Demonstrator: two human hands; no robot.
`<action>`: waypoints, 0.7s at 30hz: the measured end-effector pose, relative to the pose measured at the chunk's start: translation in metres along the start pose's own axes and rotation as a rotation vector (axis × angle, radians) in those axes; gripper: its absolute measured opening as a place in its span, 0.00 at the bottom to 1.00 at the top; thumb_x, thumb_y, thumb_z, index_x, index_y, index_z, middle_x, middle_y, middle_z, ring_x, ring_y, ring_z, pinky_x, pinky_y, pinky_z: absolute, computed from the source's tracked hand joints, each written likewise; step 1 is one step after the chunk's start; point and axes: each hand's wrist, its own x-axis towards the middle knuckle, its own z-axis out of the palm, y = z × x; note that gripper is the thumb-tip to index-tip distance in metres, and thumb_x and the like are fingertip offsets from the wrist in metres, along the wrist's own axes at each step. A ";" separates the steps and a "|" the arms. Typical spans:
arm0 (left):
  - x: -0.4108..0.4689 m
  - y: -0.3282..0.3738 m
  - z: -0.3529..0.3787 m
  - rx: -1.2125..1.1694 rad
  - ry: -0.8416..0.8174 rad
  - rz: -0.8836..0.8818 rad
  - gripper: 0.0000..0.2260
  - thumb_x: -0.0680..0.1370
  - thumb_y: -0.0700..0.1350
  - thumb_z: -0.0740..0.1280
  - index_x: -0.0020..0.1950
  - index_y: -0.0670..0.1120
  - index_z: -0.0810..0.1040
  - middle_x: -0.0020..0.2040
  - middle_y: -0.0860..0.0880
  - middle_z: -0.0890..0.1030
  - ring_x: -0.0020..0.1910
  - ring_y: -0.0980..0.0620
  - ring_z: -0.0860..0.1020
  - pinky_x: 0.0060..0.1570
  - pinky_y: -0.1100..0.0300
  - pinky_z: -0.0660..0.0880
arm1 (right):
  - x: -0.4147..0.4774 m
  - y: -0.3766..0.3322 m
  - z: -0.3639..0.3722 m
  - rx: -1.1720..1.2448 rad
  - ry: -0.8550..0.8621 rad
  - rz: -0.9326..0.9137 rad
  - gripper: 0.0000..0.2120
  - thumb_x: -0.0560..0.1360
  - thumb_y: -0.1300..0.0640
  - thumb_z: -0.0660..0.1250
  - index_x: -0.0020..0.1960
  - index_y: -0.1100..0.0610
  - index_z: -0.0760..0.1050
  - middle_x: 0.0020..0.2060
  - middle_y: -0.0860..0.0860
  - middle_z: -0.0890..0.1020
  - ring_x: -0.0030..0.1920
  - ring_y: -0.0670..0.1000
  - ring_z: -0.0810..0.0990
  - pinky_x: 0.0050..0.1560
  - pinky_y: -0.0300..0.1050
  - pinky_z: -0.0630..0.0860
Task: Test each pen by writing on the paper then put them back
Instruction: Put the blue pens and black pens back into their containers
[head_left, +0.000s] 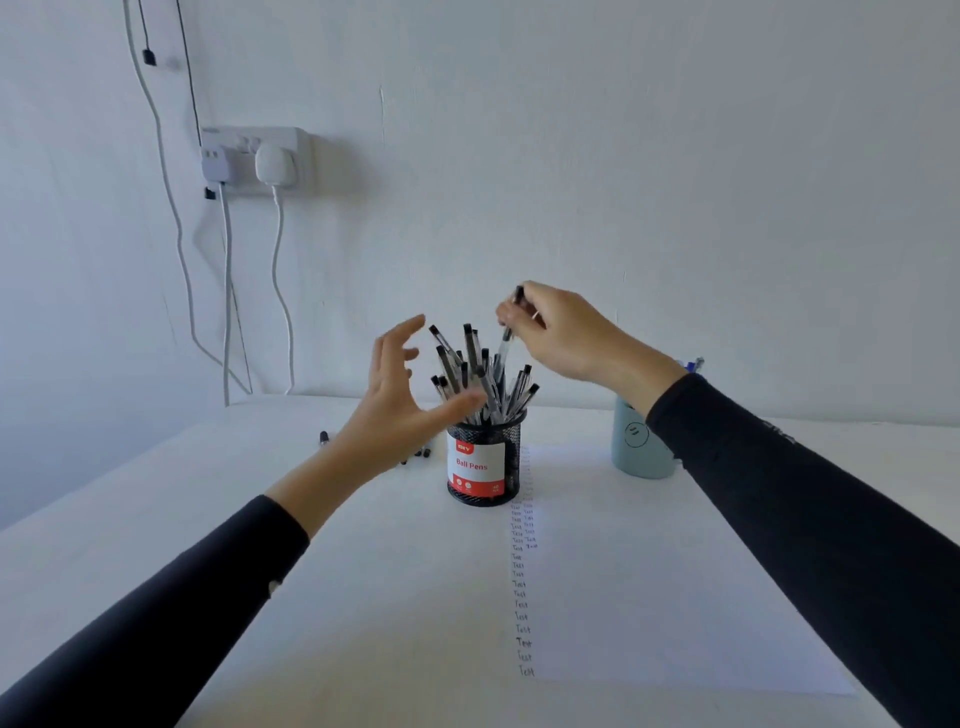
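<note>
Black-sleeved left hand hovers with spread fingers beside the black mesh pen pot, while the right hand pinches a clear black-capped pen, which could catch the crowded pens and tip the pot.

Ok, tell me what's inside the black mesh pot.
Many black-capped pens stand fanned in the mesh pot. The right hand pinches one pen above it. Label, mesh and the thumb of the left hand hide their lower parts.
</note>
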 end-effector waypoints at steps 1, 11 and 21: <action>-0.002 -0.004 0.003 -0.001 -0.049 -0.074 0.50 0.64 0.67 0.74 0.77 0.56 0.51 0.75 0.56 0.56 0.71 0.60 0.61 0.68 0.62 0.62 | -0.001 0.000 0.002 -0.034 -0.048 0.014 0.16 0.83 0.48 0.56 0.54 0.61 0.73 0.48 0.55 0.80 0.39 0.50 0.74 0.39 0.43 0.69; 0.015 -0.008 0.038 -0.204 -0.081 -0.407 0.63 0.49 0.69 0.80 0.76 0.57 0.51 0.70 0.49 0.71 0.67 0.48 0.72 0.62 0.47 0.75 | -0.028 0.038 0.022 0.524 -0.101 0.286 0.18 0.80 0.48 0.60 0.64 0.56 0.61 0.59 0.51 0.72 0.54 0.48 0.74 0.54 0.40 0.71; 0.034 0.023 0.074 0.330 0.104 -0.238 0.53 0.69 0.64 0.73 0.78 0.43 0.42 0.72 0.45 0.59 0.71 0.45 0.66 0.70 0.44 0.64 | -0.058 0.060 0.102 0.663 -0.114 0.244 0.29 0.69 0.58 0.78 0.64 0.49 0.68 0.52 0.45 0.80 0.51 0.39 0.79 0.48 0.32 0.75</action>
